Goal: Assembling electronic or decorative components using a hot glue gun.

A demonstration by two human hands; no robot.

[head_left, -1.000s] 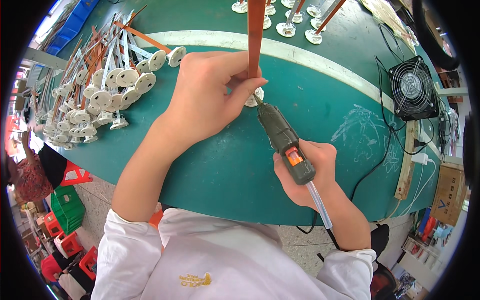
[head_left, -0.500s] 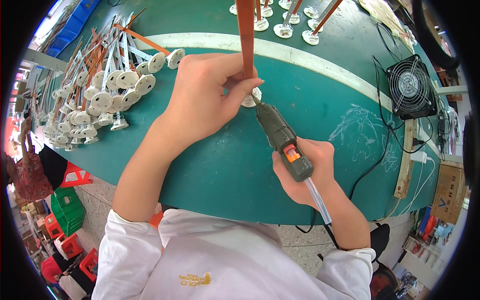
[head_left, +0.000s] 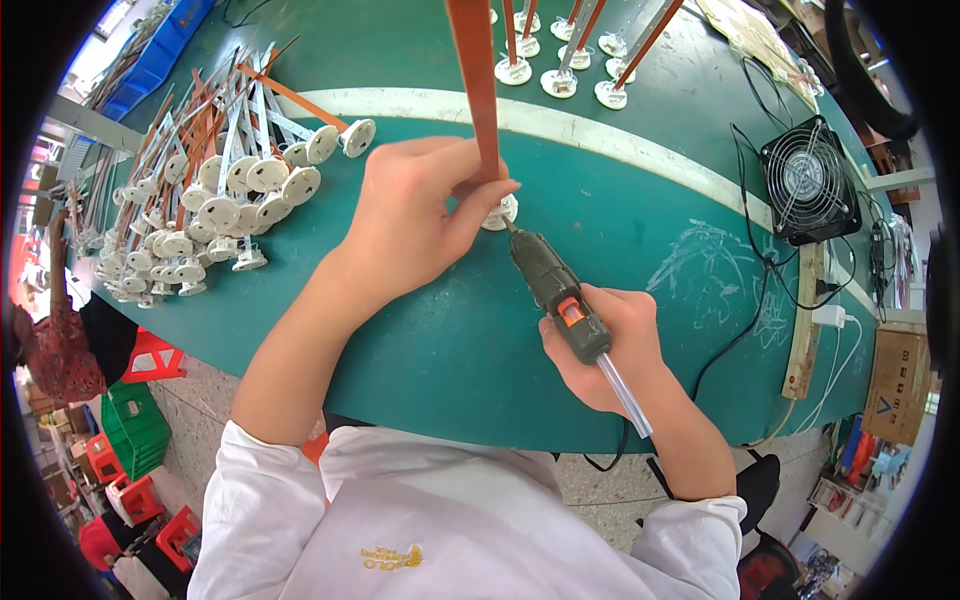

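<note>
My left hand [head_left: 425, 215] pinches an upright orange-brown strip [head_left: 477, 90] between thumb and fingers. At the strip's foot, a white round base [head_left: 499, 213] rests on the green table, partly hidden by the hand. My right hand [head_left: 618, 345] is wrapped round a dark green glue gun [head_left: 555, 285] with an orange part on it. A clear glue stick [head_left: 624, 396] sticks out of its back end. The gun's nozzle tip is at the near right edge of the white base; whether they touch I cannot tell.
A heap of strips with white round bases [head_left: 220, 213] lies at the left. More such pieces [head_left: 559, 83] stand upright at the far side, beyond a white strip [head_left: 580, 125] across the table. At the right are a black fan [head_left: 811, 180] and loose cables. A person [head_left: 60, 345] is at far left.
The view has shifted slightly, so the table things appear a little lower. My left hand still holds the strip, and the glue gun's nozzle has drawn slightly toward the base's near edge.
</note>
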